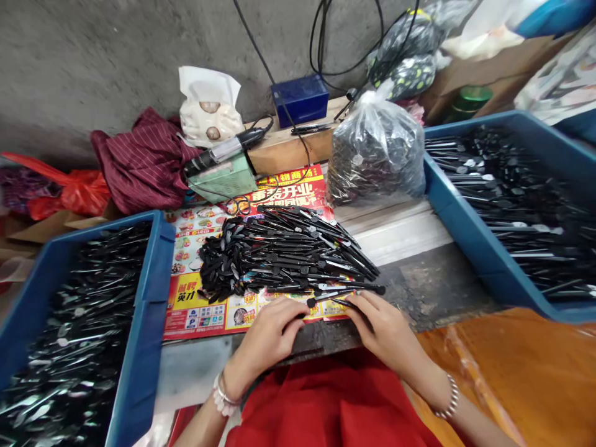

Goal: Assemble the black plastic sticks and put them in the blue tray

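Note:
In the head view, my right hand (384, 320) is closed around a slim black stick (358, 305) at the near edge of a pile. My left hand (274, 326) has its fingers curled together beside the round dark end of a thin stick-like part (311, 303). What lies between its thumb and fingers is too dark to make out. Just beyond both hands spreads the pile of slender black sticks (288, 248), many with small flat round ends. Small black oval pieces (223, 267) are heaped at the pile's left side.
A printed red and yellow sheet (186, 316) lies under the pile. Blue bins full of black parts flank the bench: a left bin (156, 267) and a right bin (459, 217). Behind stand a corded handheld tool (226, 149), a green box (228, 180) and a filled clear bag (377, 155).

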A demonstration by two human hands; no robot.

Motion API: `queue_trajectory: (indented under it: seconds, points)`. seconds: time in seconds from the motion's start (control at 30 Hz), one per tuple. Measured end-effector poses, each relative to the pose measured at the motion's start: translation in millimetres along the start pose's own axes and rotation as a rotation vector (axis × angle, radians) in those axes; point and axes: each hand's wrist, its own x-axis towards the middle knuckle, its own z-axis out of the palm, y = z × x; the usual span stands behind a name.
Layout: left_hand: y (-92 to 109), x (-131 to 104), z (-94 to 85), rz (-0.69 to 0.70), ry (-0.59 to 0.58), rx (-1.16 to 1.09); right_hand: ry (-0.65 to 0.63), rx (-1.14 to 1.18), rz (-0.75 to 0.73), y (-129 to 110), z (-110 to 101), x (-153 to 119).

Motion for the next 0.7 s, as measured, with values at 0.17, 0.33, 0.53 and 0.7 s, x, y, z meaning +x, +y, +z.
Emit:
queue_trajectory:
  seconds: [0.17, 0.33, 0.53, 0.7]
  points:
    - [4.1, 6.1, 10.7, 0.025, 0.006, 0.002, 0.055, -0.229, -0.078, 2.7, 21.3, 17.7]
    - [0.6, 18.4, 10.8, 0.0, 0.041, -0.054, 0.084, -0.241, -0.066, 8.0, 20.3, 31.8]
    - [0.9, 18.8, 5.8, -0.252, 0.113, -0.528, 0.088, -0.058, -0.009, 7.1, 15.7, 33.1]
    - [6.0, 15.4, 1.9, -0.354, 0.129, -0.957, -0.051, 0.571, 0.276, -13.7, 5.5, 21.7]
